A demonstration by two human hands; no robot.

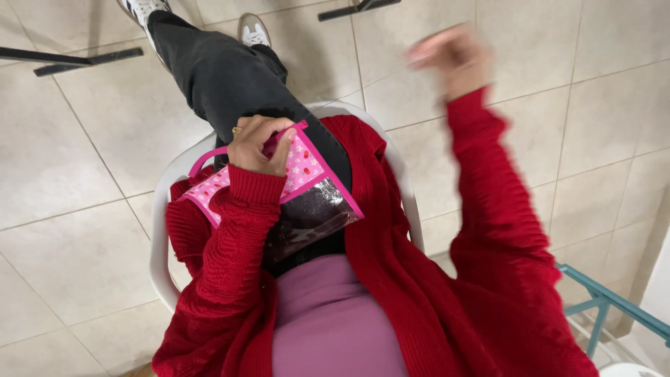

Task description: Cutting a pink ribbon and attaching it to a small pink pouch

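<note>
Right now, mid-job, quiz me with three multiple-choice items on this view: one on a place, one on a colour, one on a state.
1. Where does the pouch lie?
A. on the floor
B. on the person's lap
C. on the teal frame

2. What colour is the pouch's trim?
A. pink
B. green
C. yellow

3. What is the left hand doing?
A. hanging free
B. gripping the pouch's top edge
C. resting on the chair

Answers:
1 B, it rests over the dark trousers on the white chair.
2 A, a pink border frames the clear panel.
3 B, its fingers curl over the edge, while the right hand is raised and blurred.
</note>
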